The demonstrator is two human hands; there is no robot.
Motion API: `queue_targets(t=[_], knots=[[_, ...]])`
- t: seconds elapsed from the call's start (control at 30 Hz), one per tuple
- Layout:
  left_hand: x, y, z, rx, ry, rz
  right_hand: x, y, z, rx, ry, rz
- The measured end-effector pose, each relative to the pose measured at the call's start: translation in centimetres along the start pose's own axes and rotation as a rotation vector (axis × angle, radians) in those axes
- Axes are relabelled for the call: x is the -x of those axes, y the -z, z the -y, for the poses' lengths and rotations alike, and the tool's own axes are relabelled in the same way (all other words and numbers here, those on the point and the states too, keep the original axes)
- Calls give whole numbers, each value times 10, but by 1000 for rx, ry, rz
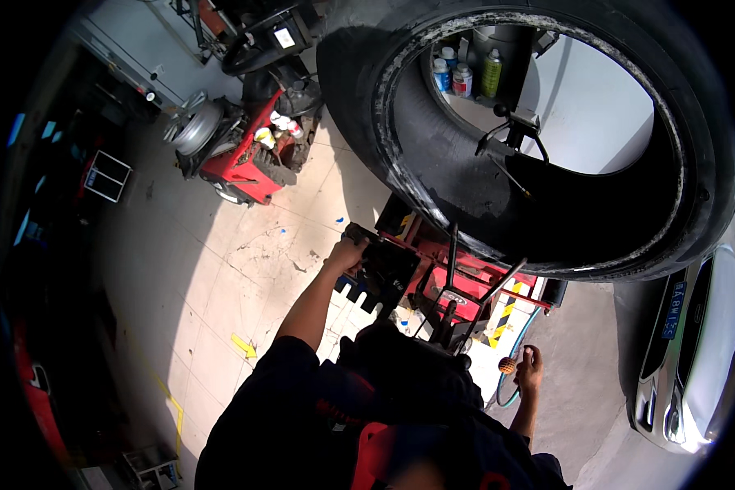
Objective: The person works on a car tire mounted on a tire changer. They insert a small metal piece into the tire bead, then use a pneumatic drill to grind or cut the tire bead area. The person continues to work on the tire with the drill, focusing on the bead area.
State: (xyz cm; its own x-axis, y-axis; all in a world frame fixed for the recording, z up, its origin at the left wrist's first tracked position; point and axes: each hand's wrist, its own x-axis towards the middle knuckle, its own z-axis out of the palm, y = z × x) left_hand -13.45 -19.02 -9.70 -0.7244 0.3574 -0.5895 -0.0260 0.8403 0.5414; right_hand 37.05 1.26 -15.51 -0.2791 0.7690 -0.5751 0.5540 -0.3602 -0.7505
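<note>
Left hand (354,252) gripped a dark notched piece (390,268) beside the big tyre (358,102)

The dark piece lay just to the right of the left hand, whose fingers were curled over its upper left end. Its long axis appeared to slant from that hand down to the right, though shadow blurred its outline; its toothed edge pointed back toward the person's body. Just right of the piece stood a red machine (456,304) with black bars that rose in a V. The right hand (530,369) was well apart, lower and to the right, its fingers loosely bent. An orange textured ball (507,365) showed just left of those fingers; whether they touched it, I could not tell. A teal hose (528,327) curved near that ball.

Beyond the machine, up and right of the left hand, the tyre loomed, its opening facing the person and its longer spread running left to right. Farther up and left of that hand, a silver wheel rim (196,131) sat beside a red stand (245,170). Right of the right hand stood a white car (704,351).
</note>
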Motion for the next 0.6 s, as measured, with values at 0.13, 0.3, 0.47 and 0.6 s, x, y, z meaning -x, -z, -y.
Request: queue_targets(t=[0.13, 0.3, 0.47, 0.6], knots=[[-18, 28, -7, -57, -283, 54, 42, -31, -54, -255, -261, -150], [-69, 91, -10, 101, -437, 48, 123, -130, -142, -248, -455, -381], [-158, 141, 100, 11, -509, -18, 173, -271, -182, 576, -459, -53], [-176, 226, 128, -83, -373, -8, 190, -343, -141, 380, -475, 97]])
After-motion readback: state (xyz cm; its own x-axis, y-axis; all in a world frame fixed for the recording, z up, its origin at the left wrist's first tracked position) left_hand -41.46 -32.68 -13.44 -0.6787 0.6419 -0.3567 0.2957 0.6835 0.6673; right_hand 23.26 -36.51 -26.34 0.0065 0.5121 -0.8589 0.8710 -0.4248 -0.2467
